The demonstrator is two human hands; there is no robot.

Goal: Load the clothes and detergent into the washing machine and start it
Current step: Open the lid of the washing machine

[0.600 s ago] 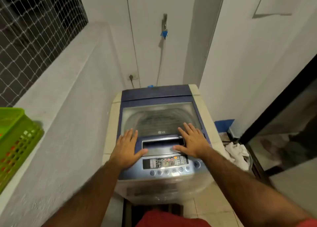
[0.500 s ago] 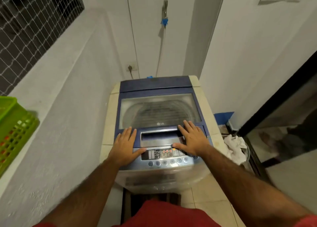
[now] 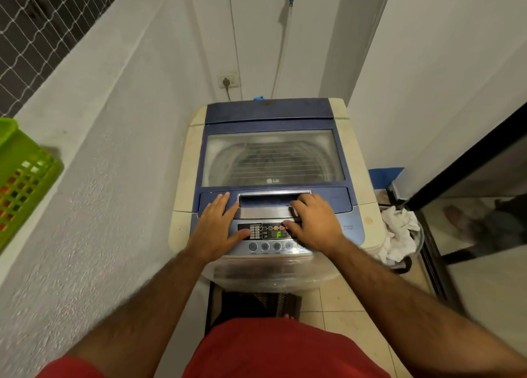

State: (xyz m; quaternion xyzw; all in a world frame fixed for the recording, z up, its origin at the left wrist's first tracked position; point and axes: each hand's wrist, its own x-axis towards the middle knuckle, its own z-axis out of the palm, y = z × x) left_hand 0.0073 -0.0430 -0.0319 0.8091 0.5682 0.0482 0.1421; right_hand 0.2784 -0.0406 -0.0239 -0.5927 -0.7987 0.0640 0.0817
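Observation:
A top-loading washing machine (image 3: pixel 353 160) stands in front of me with its blue glass lid (image 3: pixel 272 158) shut; the steel drum shows dimly through it. My left hand (image 3: pixel 215 226) lies flat on the lid's front left, its thumb on the control panel (image 3: pixel 266 232). My right hand (image 3: pixel 315 225) rests on the panel's right side, fingers bent at the lid handle (image 3: pixel 271 200), thumb on the lit display. A green character glows on the display. The round buttons sit in a row below it.
A green plastic basket (image 3: pixel 20 183) sits on the ledge at left. White cloths fill a bucket (image 3: pixel 399 235) right of the machine. A wall socket with a plug (image 3: pixel 228 81) and a hose are behind it. A dark mat (image 3: pixel 253 303) lies on the tiled floor.
Both hands slid back toward me from the glass lid onto the front panel. The right hand's fingers have bent at the handle. The display now glows green.

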